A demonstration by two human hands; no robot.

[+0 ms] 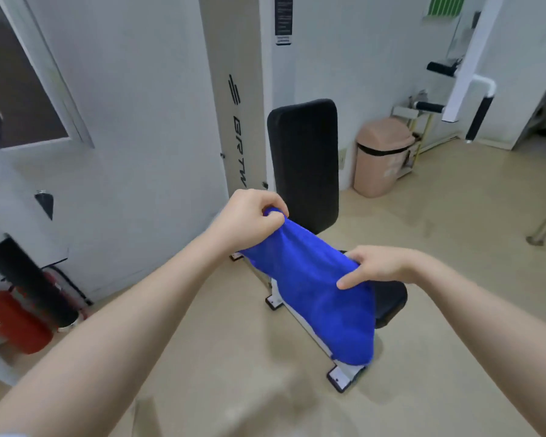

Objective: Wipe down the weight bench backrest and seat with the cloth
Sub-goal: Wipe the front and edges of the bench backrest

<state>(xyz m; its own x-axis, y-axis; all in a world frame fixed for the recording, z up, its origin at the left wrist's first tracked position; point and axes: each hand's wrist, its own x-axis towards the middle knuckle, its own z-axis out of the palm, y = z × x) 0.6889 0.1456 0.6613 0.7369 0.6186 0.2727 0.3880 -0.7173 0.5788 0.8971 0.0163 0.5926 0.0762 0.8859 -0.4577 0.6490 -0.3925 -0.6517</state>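
A blue cloth hangs spread between my two hands in front of the bench. My left hand pinches its upper corner, fingers curled round the fabric. Lower and to the right, my right hand grips the other top edge. Behind the cloth the black upright backrest stands against the white machine column. The black seat shows only at its right side; the cloth hides most of it. The cloth hangs in front of the seat; whether it touches the pad I cannot tell.
The bench's white frame foot sits on the beige floor. A pink bin stands right of the backrest. Red fire extinguishers and a black roller pad lie at the left. White machine arms reach in at upper right.
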